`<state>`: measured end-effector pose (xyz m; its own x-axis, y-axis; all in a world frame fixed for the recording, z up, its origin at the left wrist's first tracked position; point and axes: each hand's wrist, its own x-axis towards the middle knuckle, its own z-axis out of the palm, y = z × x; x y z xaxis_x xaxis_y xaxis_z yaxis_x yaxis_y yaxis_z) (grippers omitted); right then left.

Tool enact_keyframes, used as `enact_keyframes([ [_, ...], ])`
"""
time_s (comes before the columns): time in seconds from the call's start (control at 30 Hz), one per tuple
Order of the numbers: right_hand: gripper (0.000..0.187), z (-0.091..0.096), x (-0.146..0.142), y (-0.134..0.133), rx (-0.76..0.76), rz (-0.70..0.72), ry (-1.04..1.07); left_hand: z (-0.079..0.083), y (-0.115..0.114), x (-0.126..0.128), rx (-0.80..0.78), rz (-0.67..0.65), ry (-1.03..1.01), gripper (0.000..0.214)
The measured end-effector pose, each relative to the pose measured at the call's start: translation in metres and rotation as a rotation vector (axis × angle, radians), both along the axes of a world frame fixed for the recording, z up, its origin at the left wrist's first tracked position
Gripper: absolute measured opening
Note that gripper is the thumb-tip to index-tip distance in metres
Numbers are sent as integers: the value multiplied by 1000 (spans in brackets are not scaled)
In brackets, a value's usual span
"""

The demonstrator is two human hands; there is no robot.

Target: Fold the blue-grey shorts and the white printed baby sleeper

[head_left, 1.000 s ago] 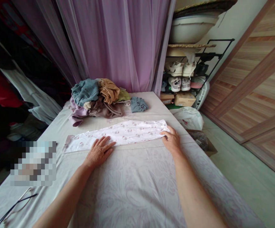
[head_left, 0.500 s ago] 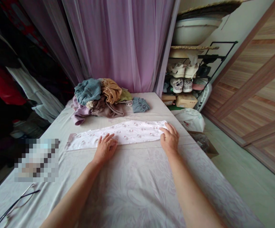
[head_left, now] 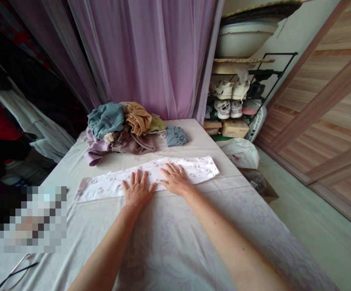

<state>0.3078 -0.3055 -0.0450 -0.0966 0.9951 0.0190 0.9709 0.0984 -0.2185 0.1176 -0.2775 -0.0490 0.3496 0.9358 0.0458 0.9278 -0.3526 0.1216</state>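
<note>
A long white garment with a small pink print (head_left: 193, 169) lies folded into a narrow strip across the bed (head_left: 175, 242). My left hand (head_left: 137, 189) rests flat on its middle with fingers spread. My right hand (head_left: 175, 180) lies flat right beside it, fingers stretched out over the cloth. Both hands hold nothing. The strip's right end lies free near the bed's right edge.
A heap of clothes (head_left: 121, 125) in blue, tan, purple and brown sits at the far end, with a small blue piece (head_left: 176, 135) beside it. Glasses (head_left: 14, 273) lie at the near left. A shoe rack (head_left: 239, 101) and a white bag (head_left: 240, 151) stand right of the bed.
My right hand has slid left from the garment's right end to its middle, beside my left hand. My left hand has shifted slightly right.
</note>
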Motion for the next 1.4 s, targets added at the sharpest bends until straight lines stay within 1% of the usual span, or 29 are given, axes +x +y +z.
enact_keyframes([
  [0.07,61,-3,25,-5,-5,-51,-31,-1,-1,-1,3,32,14,74],
  [0.17,57,-7,65,-13,-2,-184,-86,-1,-2,0,-9,64,35,80],
  [0.2,56,-9,76,-16,10,-209,-107,-1,-2,1,-13,68,37,82],
  [0.3,52,-10,96,-19,60,-217,-138,0,1,-3,-35,51,38,82],
  [0.37,47,-9,103,-16,88,-208,-114,4,8,-13,-47,8,27,72],
  [0.43,42,-6,108,-10,114,-230,-71,10,22,-31,-47,-66,-5,55],
  [0.47,41,-3,111,-6,126,-250,-54,15,31,-42,-39,-108,-24,49],
  [0.5,40,-1,114,-2,138,-271,-48,19,41,-55,-32,-123,-41,47],
  [0.63,40,10,124,11,150,-335,-99,34,82,-109,31,-30,60,45],
  [0.7,42,14,127,15,102,-363,-126,37,100,-130,-19,-14,113,43],
  [0.8,45,20,132,19,-5,-389,-137,39,122,-149,-115,-84,140,41],
  [0.9,46,26,134,23,-71,-421,-148,44,137,-151,-210,-104,203,44],
  [0.97,41,32,134,25,-106,-416,-172,49,143,-148,-249,-114,268,43],
  [1.07,32,39,136,27,-145,-390,-197,55,144,-142,-287,-171,344,38],
  [1.17,31,43,141,25,-156,-377,-188,58,140,-142,-297,-181,353,35],
  [1.23,30,45,145,25,-138,-363,-183,60,138,-143,-301,-156,346,37],
  [1.3,31,50,147,26,-80,-354,-181,66,137,-144,-304,-163,349,39],
  [1.37,31,60,148,29,12,-350,-175,77,139,-144,-262,-182,343,37],
  [1.4,30,66,148,30,63,-350,-168,84,140,-144,-214,-184,326,36],
])
